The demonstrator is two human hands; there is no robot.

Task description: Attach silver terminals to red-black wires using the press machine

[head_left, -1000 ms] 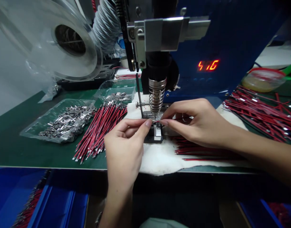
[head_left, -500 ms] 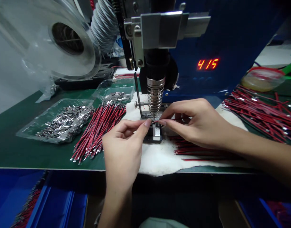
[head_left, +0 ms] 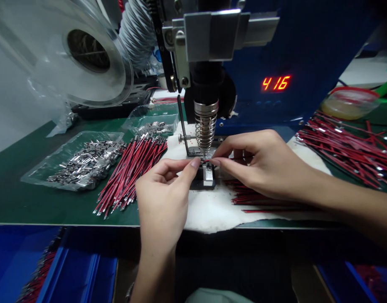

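My left hand is closed in a pinch just left of the soldering machine's tip. What sits between its thumb and forefinger is too small and covered to make out. From the right, my right hand pinches a thin red and black wire, whose end lies under the tip. Both sets of fingertips are close together over a small metal holder block. A coil spring surrounds the shaft above. Below my right hand, a bundle of red and black wires lies on a white cloth.
A clear plastic tray of small metal parts stands at left, with a pile of red-black wires beside it. More wires lie at right. The blue machine housing shows 416. Blue bins sit below the table edge.
The red display has gone from 415 to 416. Both hands keep the same pinch at the tip, and the view has shifted very slightly.
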